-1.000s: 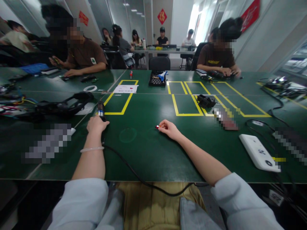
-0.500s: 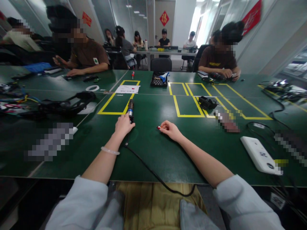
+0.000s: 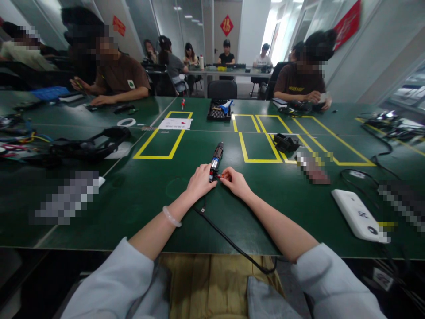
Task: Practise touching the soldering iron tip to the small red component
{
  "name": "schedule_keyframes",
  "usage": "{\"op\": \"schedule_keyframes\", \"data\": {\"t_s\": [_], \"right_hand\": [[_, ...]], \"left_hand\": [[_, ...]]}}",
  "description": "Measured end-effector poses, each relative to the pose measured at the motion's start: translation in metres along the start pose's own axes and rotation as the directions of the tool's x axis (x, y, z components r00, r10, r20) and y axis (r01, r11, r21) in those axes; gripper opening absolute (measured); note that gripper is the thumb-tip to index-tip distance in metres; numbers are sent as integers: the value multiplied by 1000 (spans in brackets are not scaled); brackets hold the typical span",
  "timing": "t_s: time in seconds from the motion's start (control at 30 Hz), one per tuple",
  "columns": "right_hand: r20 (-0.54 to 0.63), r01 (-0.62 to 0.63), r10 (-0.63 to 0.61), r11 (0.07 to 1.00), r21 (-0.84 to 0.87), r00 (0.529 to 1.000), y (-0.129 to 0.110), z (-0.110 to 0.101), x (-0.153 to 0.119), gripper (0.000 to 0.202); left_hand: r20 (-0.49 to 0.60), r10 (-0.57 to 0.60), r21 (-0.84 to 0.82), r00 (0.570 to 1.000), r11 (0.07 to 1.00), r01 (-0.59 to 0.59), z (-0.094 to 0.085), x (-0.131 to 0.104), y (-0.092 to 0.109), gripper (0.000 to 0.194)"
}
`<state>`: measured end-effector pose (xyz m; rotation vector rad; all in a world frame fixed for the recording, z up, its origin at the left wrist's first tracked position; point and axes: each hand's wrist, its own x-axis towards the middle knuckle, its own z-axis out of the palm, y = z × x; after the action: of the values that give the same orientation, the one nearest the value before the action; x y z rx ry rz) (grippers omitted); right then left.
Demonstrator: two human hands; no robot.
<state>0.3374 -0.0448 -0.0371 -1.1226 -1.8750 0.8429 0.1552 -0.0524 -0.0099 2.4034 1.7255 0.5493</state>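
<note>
A dark cylindrical motor assembly (image 3: pixel 217 155) with a silver and blue band lies on the green table (image 3: pixel 159 212), its tip pointing away from me. My left hand (image 3: pixel 200 180) is closed around its near end, where black and red parts show. In my right hand (image 3: pixel 234 180), thumb and fingers pinch a small red part (image 3: pixel 220 177) right beside that near end. Whether the red part touches the assembly is hard to make out. A black cable (image 3: pixel 229 241) runs from near my left hand over the table's front edge.
Yellow tape outlines (image 3: pixel 152 157) mark the table, with a paper sheet (image 3: pixel 175 123) on one. Farther off sits a black tray (image 3: pixel 219 110). To the right are a black part (image 3: pixel 286 142) and a white power bank (image 3: pixel 357 215). Co-workers sit across the table.
My left hand has moved right with the motor assembly, bringing its near end up to the red part. My right hand has stayed almost in place. The cable has shifted right.
</note>
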Motion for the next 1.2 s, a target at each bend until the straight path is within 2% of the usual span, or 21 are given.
{"op": "schedule_keyframes", "data": {"t_s": [0.17, 0.33, 0.57, 0.77, 1.03, 1.2], "right_hand": [[-9, 12, -14, 986, -167, 1000, -1, 4, 3, 9], [-15, 85, -92, 958, -276, 996, -1, 5, 6, 6], [-39, 148, -160, 966, -212, 986, -1, 4, 7, 4], [-39, 186, -196, 966, -180, 980, -5, -2, 5, 11], [-30, 99, -99, 995, 21, 995, 0, -4, 5, 17], [-2, 74, -74, 997, 23, 997, 2, -6, 5, 18]], "left_hand": [[10, -10, 51, 1000, 999, 9, -3, -3, 9, 58], [3, -8, 80, 1000, 997, 8, -2, -3, 10, 58], [-11, -11, 96, 1000, 995, 12, -3, -5, 12, 56], [-22, -69, 161, 997, 984, 72, -3, -2, 17, 57], [-37, -78, 239, 996, 967, 85, -3, 3, 14, 65], [-21, -106, 274, 994, 956, 108, -12, 5, -6, 64]]}}
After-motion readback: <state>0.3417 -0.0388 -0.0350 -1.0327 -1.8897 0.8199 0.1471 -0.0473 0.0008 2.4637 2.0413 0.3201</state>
